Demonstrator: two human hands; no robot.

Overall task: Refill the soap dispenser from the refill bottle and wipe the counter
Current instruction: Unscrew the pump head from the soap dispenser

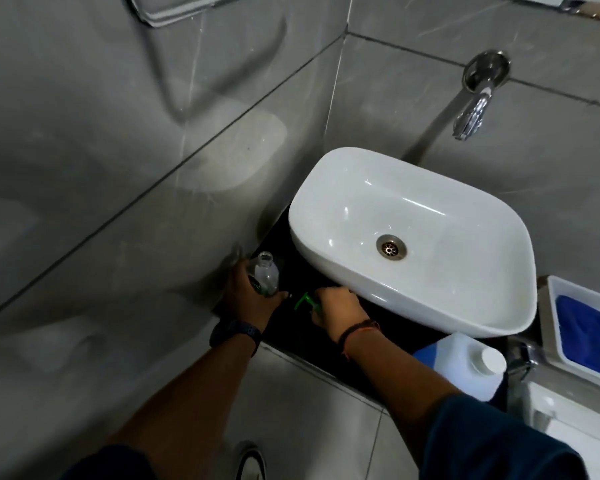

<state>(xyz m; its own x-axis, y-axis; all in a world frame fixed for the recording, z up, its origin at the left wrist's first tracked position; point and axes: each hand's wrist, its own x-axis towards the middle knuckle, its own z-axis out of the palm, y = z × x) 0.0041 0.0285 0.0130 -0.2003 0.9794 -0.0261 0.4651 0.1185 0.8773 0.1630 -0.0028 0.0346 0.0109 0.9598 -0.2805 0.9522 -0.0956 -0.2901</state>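
- Low and right in the frame, the refill bottle [458, 367] is standing on the near edge of the black counter [368, 329]. Its white cap [493, 359] is on, so pouring is not yet under way.
- Just left of centre, the right hand [338, 315] is holding the green pump head [303, 302] down by the counter. The fingers are curling over the pump's collar, though exactly how they are pinching it is hidden. Laying it there would likely be freeing this hand for the refill bottle.
- Beside it, the left hand [253, 304] is wrapping its fingers round the clear soap dispenser [263, 277]. It is keeping the dispenser upright in the counter's corner against the tiled wall, probably to steady it; the neck is open and facing up, ready for filling.
- Centre right, the white basin [520, 271] is taking up most of the counter, which is why the work is squeezing into the narrow strip at its left.
- At the right edge, a blue cloth [584, 329] is lying in a white tray [551, 306], seemingly waiting for the wiping.
- Upper right, a chrome wall tap [475, 109] is hanging above the basin.
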